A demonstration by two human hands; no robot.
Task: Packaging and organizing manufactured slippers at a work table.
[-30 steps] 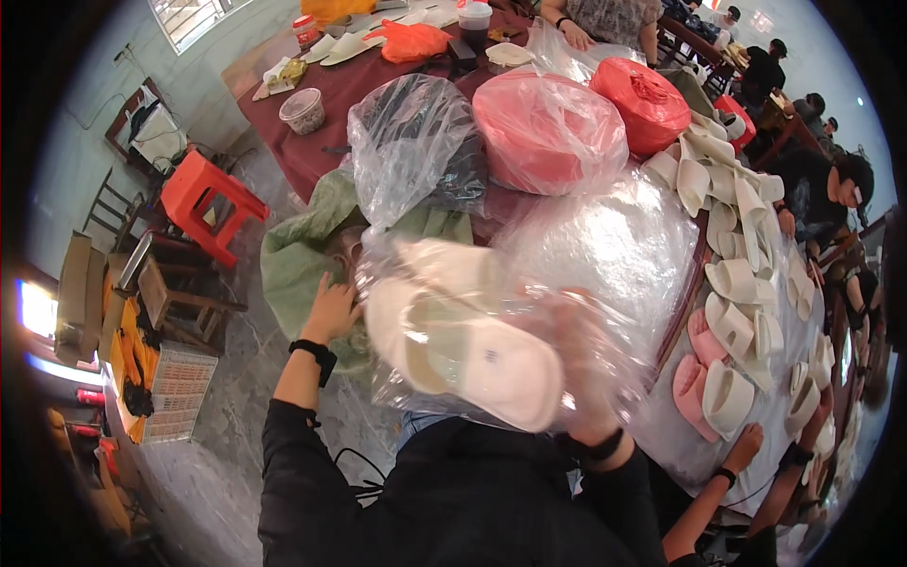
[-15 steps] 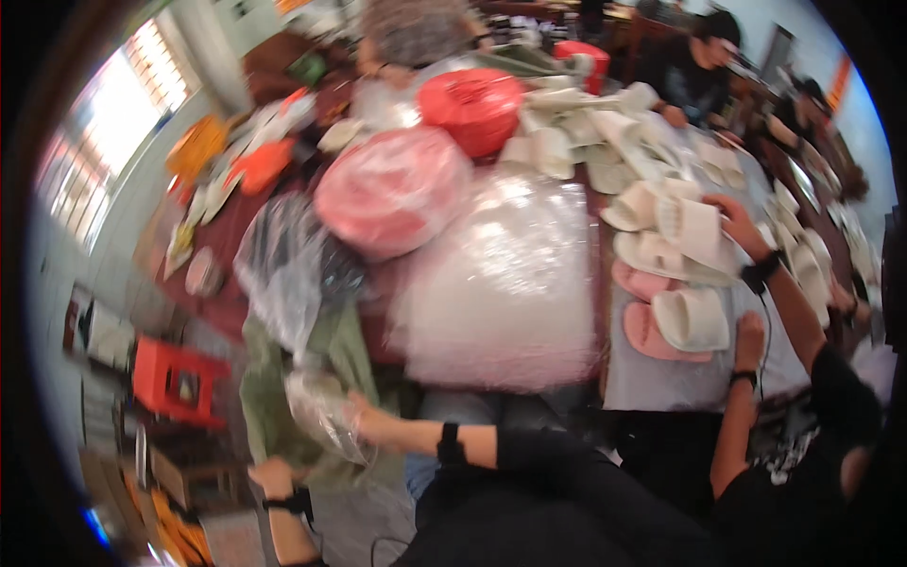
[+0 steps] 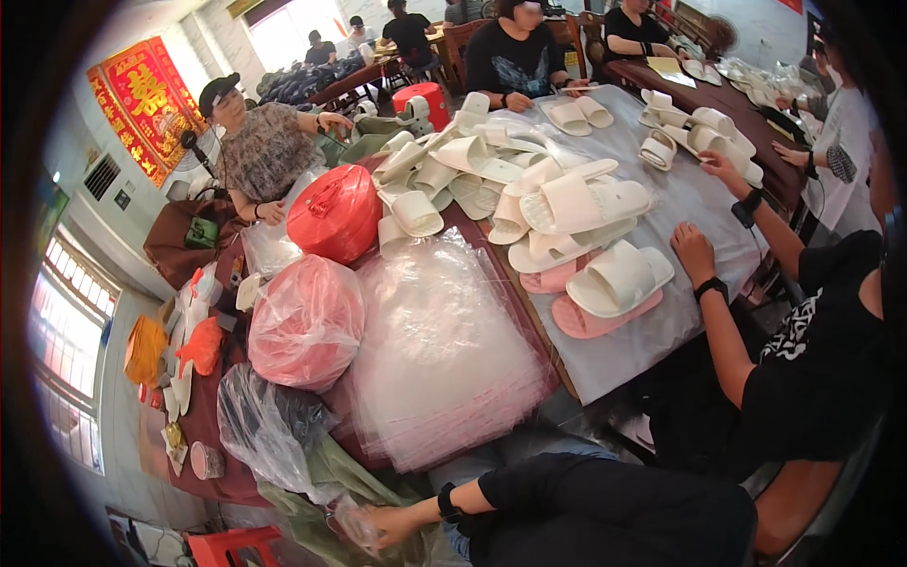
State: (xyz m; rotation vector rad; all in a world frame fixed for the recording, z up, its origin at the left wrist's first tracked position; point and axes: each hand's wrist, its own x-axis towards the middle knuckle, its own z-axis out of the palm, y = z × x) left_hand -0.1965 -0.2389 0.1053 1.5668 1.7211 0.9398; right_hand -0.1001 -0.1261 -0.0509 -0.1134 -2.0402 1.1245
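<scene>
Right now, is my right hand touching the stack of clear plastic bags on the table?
Apart: the head view shows your right hand low in the picture, with a visible gap between it and the near edge of the stack of clear plastic bags.

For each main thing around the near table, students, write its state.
Clear plastic stack: flat, edges uneven
White slippers: heaped, unbagged
Pink slippers: partly covered
Red roll: on the table
Pink-red roll: wrapped in clear plastic
Green sack: crumpled
Right hand: at the sack, grip unclear
</scene>
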